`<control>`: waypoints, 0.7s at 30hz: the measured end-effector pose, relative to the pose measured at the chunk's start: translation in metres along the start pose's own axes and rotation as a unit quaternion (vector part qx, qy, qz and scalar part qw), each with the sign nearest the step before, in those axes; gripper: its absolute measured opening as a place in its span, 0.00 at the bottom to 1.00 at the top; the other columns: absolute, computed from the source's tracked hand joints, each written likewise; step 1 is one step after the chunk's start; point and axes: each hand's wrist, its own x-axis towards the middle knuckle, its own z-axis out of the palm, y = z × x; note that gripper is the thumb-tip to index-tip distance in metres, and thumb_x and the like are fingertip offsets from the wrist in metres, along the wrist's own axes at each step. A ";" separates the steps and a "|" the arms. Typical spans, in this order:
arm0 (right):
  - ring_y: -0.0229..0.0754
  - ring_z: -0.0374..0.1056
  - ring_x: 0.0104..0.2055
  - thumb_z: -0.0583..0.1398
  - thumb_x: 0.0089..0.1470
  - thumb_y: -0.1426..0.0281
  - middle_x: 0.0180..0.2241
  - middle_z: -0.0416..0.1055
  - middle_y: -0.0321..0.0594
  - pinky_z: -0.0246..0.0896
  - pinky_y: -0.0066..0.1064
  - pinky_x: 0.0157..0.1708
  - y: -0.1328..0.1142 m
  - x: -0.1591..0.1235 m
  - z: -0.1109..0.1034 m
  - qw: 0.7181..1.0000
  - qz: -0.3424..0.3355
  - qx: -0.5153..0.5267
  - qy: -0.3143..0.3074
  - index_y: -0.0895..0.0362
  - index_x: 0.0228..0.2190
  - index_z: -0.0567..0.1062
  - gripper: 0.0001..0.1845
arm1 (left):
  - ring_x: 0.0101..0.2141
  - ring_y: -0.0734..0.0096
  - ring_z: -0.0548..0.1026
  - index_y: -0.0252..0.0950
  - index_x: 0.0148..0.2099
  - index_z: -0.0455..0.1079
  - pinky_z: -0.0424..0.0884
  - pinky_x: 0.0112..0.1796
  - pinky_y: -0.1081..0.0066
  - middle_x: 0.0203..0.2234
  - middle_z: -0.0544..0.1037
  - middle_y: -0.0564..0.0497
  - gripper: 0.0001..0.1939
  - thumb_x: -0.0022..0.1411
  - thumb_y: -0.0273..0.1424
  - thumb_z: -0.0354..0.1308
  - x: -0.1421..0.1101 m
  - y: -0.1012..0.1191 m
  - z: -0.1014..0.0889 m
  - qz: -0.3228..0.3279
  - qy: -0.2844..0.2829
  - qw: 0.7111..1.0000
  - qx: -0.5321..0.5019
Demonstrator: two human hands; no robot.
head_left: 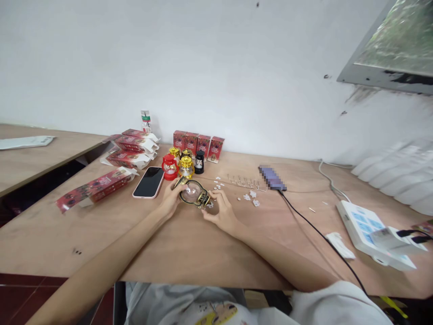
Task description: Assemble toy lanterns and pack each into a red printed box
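Note:
A small bronze-and-black lantern (193,193) with a clear globe lies on its side between my hands, just above the table. My left hand (172,198) is closed around its base end. At the lantern's top end, the thumb and fingers of my right hand (221,212) pinch the cap. Beyond it stand several finished-looking mini lanterns, among them a red lantern (170,167), a gold lantern (186,168) and a black lantern (199,162). Small white plastic pieces (256,203) and a row of thin wire handles (245,182) lie to the right.
Red printed boxes (216,149) stand by the wall; flattened cartons (101,185) lie left. A pink-edged phone (149,182) rests near my left hand. Another phone (272,177) trails a black cable (314,229) across the right side. A white power strip (363,225) sits far right.

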 end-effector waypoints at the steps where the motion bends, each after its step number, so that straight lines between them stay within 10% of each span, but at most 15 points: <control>1: 0.46 0.67 0.44 0.60 0.46 0.69 0.40 0.65 0.44 0.68 0.39 0.44 -0.001 0.000 0.000 1.000 -0.005 0.001 0.006 0.56 0.43 0.63 0.21 | 0.28 0.72 0.73 0.35 0.34 0.69 0.71 0.26 0.75 0.27 0.75 0.55 0.19 0.35 0.32 0.65 -0.001 0.000 0.000 0.009 0.000 1.000 -0.008; 11: 0.45 0.68 0.43 0.60 0.46 0.68 0.39 0.66 0.45 0.68 0.37 0.42 0.007 0.002 -0.003 0.999 -0.045 -0.013 0.024 0.56 0.42 0.63 0.20 | 0.30 0.67 0.74 0.34 0.36 0.69 0.73 0.29 0.68 0.30 0.75 0.49 0.19 0.37 0.34 0.64 -0.001 -0.002 -0.002 -0.033 -0.031 0.999 -0.031; 21: 0.50 0.68 0.37 0.51 0.54 0.75 0.34 0.68 0.50 0.69 0.42 0.35 0.039 0.038 -0.021 0.976 -0.069 -0.195 -0.070 0.65 0.44 0.65 0.15 | 0.39 0.66 0.73 0.36 0.42 0.63 0.69 0.40 0.68 0.37 0.74 0.50 0.25 0.39 0.31 0.65 0.007 -0.012 -0.005 0.185 -0.063 0.952 0.234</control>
